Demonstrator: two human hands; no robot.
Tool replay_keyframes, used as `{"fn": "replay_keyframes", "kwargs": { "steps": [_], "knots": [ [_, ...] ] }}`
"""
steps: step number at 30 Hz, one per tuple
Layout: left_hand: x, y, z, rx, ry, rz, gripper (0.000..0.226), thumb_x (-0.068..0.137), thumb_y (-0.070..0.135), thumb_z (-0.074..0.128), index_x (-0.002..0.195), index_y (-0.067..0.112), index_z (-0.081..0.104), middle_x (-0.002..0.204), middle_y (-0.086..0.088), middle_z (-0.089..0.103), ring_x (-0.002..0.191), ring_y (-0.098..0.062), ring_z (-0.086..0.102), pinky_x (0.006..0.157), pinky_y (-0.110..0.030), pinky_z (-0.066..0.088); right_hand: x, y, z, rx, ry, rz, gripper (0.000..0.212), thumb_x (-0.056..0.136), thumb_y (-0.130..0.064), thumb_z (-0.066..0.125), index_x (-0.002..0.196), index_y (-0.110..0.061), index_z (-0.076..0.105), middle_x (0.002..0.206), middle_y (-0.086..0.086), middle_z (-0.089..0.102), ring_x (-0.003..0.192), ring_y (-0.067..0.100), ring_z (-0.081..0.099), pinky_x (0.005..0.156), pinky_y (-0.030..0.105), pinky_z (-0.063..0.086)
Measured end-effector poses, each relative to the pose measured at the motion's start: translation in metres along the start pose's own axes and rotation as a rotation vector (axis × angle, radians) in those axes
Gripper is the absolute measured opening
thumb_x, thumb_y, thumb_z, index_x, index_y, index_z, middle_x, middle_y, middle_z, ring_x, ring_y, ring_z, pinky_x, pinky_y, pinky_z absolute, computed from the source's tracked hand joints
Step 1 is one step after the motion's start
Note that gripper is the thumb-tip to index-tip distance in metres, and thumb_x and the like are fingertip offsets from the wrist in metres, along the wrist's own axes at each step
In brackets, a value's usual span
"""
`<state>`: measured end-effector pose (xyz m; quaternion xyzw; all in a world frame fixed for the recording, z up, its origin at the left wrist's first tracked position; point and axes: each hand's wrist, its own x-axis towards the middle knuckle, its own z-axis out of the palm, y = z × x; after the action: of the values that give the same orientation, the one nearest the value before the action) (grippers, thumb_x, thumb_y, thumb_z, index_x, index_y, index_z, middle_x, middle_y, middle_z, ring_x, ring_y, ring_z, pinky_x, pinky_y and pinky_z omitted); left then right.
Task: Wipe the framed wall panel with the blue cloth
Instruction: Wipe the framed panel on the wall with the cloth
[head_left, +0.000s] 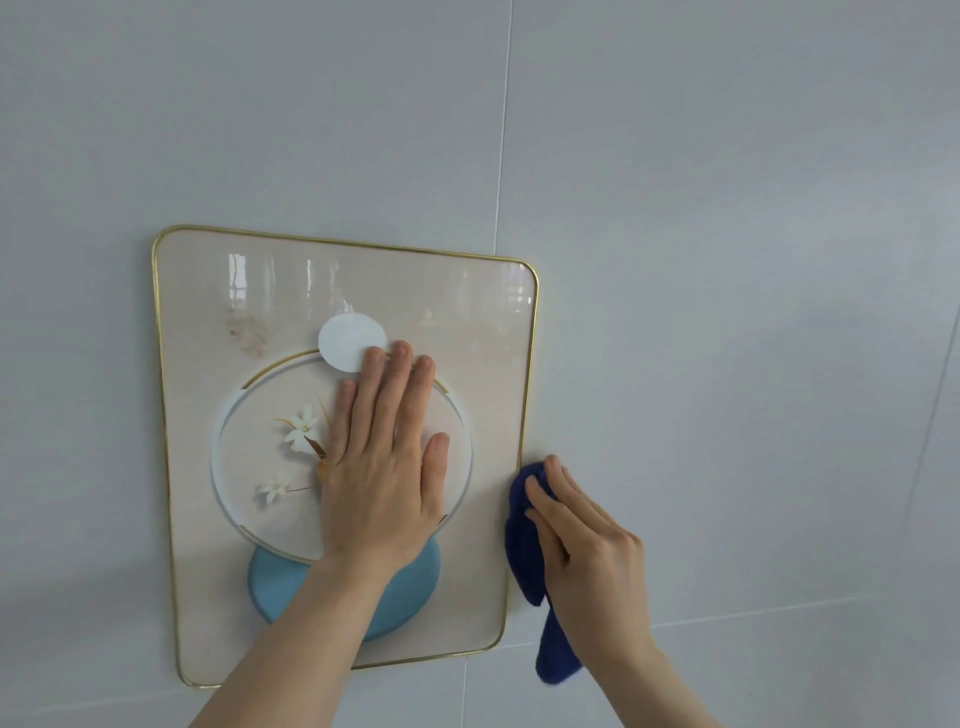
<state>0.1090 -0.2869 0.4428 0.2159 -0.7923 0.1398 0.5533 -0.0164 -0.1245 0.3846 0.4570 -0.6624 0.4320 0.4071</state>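
The framed wall panel hangs on the wall, cream with a thin gold rim, white flowers, a ring and a teal disc in its picture. A brownish smudge shows near its upper left. My left hand lies flat on the panel's middle, fingers spread, holding nothing. My right hand presses the dark blue cloth against the panel's right gold edge, about halfway to two thirds down. A tail of the cloth hangs below my wrist.
Pale grey wall tiles surround the panel, with a vertical grout line above it and a horizontal one at lower right. Window reflections shine on the panel's upper glass.
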Motion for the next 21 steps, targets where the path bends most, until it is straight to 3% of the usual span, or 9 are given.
{"fn": "replay_keyframes", "kwargs": {
  "steps": [5, 10, 14, 18, 21],
  "knots": [
    [0.0, 0.004, -0.019, -0.112, -0.063, 0.001, 0.063, 0.104, 0.035, 0.032, 0.163, 0.016, 0.019, 0.174, -0.003, 0.01, 0.162, -0.02, 0.0, 0.131, -0.045, 0.005, -0.001, -0.017, -0.025, 0.076, 0.04, 0.176, 0.048, 0.084, 0.015, 0.078, 0.117, -0.019, 0.081, 0.138, -0.008, 0.068, 0.114, -0.001, 0.066, 0.096, -0.006, 0.038],
    [-0.007, -0.007, -0.054, -0.262, -0.052, 0.004, 0.058, 0.105, 0.032, 0.037, 0.161, 0.023, 0.026, 0.173, 0.005, 0.015, 0.162, -0.013, 0.004, 0.132, -0.041, 0.005, 0.023, -0.056, -0.032, 0.244, 0.157, 0.253, 0.039, 0.09, 0.008, 0.075, 0.115, -0.021, 0.082, 0.135, -0.009, 0.071, 0.111, -0.034, 0.052, 0.095, -0.006, 0.038],
    [-0.003, -0.041, -0.084, -0.269, 0.079, -0.03, 0.057, 0.102, 0.033, 0.045, 0.158, 0.022, 0.035, 0.17, 0.002, 0.026, 0.161, -0.018, 0.014, 0.132, -0.043, 0.007, 0.054, -0.096, -0.023, 0.338, 0.191, 0.234, 0.034, 0.092, 0.003, 0.074, 0.115, -0.02, 0.082, 0.134, -0.008, 0.071, 0.111, -0.033, 0.053, 0.099, -0.004, 0.038],
    [0.004, -0.092, -0.102, -0.213, 0.132, -0.178, 0.064, 0.1, 0.045, 0.043, 0.159, 0.023, 0.03, 0.171, 0.001, 0.023, 0.161, -0.021, 0.012, 0.132, -0.047, 0.005, 0.09, -0.137, -0.003, 0.373, 0.21, 0.13, 0.032, 0.094, 0.001, 0.074, 0.119, -0.018, 0.08, 0.138, -0.003, 0.07, 0.113, -0.031, 0.053, 0.1, -0.002, 0.039],
    [0.008, -0.127, -0.101, -0.165, 0.115, -0.218, 0.072, 0.099, 0.053, 0.04, 0.162, 0.023, 0.023, 0.173, 0.002, 0.017, 0.162, -0.019, 0.007, 0.132, -0.048, 0.003, 0.12, -0.169, 0.017, 0.375, 0.23, 0.018, 0.031, 0.096, -0.001, 0.072, 0.122, -0.015, 0.079, 0.14, -0.001, 0.069, 0.119, -0.011, 0.062, 0.104, 0.001, 0.04]
  ]
}}
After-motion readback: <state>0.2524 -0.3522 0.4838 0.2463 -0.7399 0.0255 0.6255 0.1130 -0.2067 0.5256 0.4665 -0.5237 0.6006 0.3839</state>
